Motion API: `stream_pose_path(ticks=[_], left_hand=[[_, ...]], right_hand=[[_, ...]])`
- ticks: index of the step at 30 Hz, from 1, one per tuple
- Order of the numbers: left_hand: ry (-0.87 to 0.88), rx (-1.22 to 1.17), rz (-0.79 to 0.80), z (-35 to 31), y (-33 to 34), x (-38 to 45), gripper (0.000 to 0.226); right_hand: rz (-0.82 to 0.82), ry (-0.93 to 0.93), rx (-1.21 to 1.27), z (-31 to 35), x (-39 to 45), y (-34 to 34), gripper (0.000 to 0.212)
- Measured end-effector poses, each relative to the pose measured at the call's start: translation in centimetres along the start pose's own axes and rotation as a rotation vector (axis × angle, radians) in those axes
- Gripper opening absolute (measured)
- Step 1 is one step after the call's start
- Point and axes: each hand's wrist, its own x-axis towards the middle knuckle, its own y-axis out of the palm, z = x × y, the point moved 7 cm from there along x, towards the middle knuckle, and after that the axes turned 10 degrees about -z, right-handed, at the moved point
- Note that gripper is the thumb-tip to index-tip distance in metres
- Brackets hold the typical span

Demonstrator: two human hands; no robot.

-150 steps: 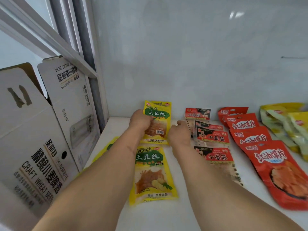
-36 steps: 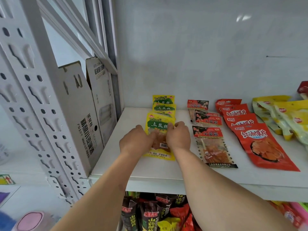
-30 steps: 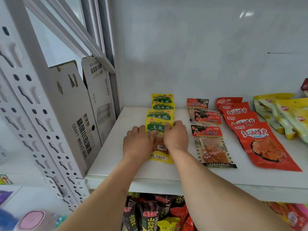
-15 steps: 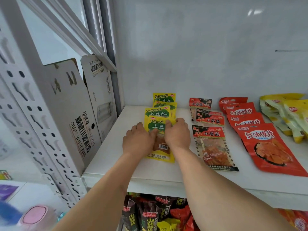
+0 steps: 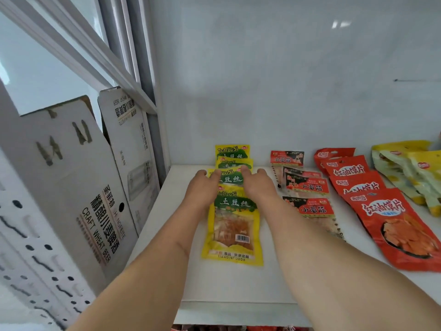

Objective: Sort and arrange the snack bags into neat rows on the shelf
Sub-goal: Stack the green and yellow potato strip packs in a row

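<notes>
Several yellow snack bags lie in an overlapping row running front to back on the white shelf (image 5: 233, 287). The front yellow bag (image 5: 232, 225) lies flat between my forearms. My left hand (image 5: 202, 187) and my right hand (image 5: 257, 185) reach over it to the second yellow bag (image 5: 230, 179). Fingers of each hand rest on that bag's left and right edges; my thumbs are hidden. Two more yellow bags (image 5: 232, 151) lie behind, by the back wall.
Right of the yellow row is a row of red-and-black bags (image 5: 307, 187), then a row of red bags (image 5: 393, 218), then yellow-green bags (image 5: 405, 168). A white cardboard beer box (image 5: 78, 187) stands left of the shelf beside a perforated upright (image 5: 23, 247).
Both hands have moved from the sides of the front yellow bag back to the second bag in the row. The view has moved closer to the shelf.
</notes>
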Motion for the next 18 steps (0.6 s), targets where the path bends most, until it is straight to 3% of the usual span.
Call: stream_pose_path(ticks=[5,8,13,18], left_hand=[[-0.019,-0.056,0.041,0.4,1.2,0.9,0.067],[-0.024,-0.052,0.042,0.4,1.2,1.4,0.066],[-0.057,-0.087,0.014,0.9,1.1,3.9,0.098],[-0.079,-0.098,0.047,0.3,1.8,3.4,0.054]], right_hand=[[0.087,0.020,0.029,0.7,1.5,1.3,0.083],[0.048,0.027,-0.014,1.0,2.5,1.3,0.084],[0.032,0.040,0.000,1.1,5.0,1.3,0.083],[0.110,0.027,-0.024,2.2,6.6,3.0,0.083]])
